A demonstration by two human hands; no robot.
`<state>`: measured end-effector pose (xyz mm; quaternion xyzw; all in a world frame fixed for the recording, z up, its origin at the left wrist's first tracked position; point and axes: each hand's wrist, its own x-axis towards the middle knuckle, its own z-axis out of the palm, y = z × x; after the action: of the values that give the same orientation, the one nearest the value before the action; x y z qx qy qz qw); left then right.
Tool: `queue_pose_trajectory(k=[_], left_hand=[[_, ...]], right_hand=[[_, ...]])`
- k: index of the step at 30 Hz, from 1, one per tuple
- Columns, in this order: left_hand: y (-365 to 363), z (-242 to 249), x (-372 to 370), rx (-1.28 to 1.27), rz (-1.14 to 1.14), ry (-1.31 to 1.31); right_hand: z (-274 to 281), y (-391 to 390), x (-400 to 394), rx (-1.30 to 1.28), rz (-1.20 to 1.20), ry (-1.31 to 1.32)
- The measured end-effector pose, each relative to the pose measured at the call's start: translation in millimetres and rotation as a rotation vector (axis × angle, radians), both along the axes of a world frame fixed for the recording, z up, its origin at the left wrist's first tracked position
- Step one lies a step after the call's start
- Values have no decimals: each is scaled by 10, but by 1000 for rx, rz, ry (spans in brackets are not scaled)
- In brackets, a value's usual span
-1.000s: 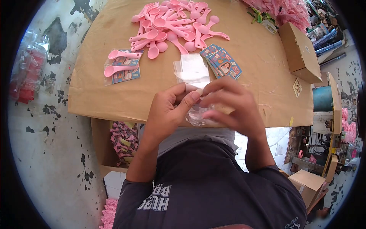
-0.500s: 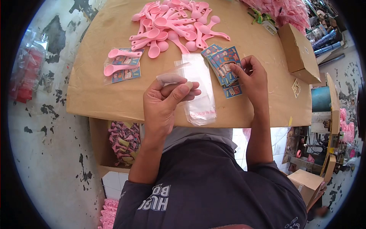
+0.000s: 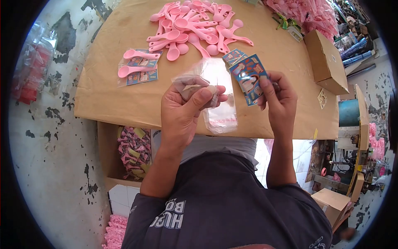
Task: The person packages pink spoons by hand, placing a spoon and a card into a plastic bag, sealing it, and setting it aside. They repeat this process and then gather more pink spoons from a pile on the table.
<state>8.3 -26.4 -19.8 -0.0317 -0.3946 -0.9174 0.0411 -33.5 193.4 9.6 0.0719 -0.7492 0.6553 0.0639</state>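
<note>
My left hand [image 3: 186, 101] is closed on a clear plastic bag [image 3: 182, 81], pinched between thumb and fingers. My right hand [image 3: 278, 97] grips a blue printed card [image 3: 247, 76] by its right edge, thumb on top. More blue cards [image 3: 234, 55] lie on the table behind it, partly hidden. Between my hands lies a stack of clear plastic bags [image 3: 222, 112] with a pink-printed lower end. A heap of pink measuring spoons [image 3: 182, 27] spreads over the far part of the table. To the left, two pink spoons [image 3: 139, 71] rest with blue cards in clear bags.
A cardboard box [image 3: 325, 62] stands at the table's right edge, with pink bagged goods [image 3: 309, 14] behind it. Below the table at left, an open carton [image 3: 110, 153] holds packed pink items. Peeling wall [image 3: 49, 166] runs along the left side.
My right hand has lifted a card off the pile and tilted it toward me. My left hand has shifted slightly right, still holding the clear bag.
</note>
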Motion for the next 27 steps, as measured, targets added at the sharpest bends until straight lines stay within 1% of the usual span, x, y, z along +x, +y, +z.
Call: queue_pose_trajectory(k=[2,5,9,12,14,19,22,27], left_hand=[[4,-2,-2,-17,77,37],[-50,-38,-9,19,137,75],[0,32,-18,54,161,46],[95,123,-49,46,158,14],[138,136,-46,74,70,20],[212,155,-49,72,39,13],[276,133,-66,81,41,4],[286,117,-83,145,3,-30]], right_hand=[[-27,-30,58,-91,93,-48],[-1,-30,107,-125,173,-87],[17,-17,139,-155,241,-118],[47,-9,145,-140,240,-119],[53,-37,153,-150,231,-107],[25,-76,213,-190,227,-136],[9,-126,247,-270,239,-136],[-78,-199,259,-313,136,-146]])
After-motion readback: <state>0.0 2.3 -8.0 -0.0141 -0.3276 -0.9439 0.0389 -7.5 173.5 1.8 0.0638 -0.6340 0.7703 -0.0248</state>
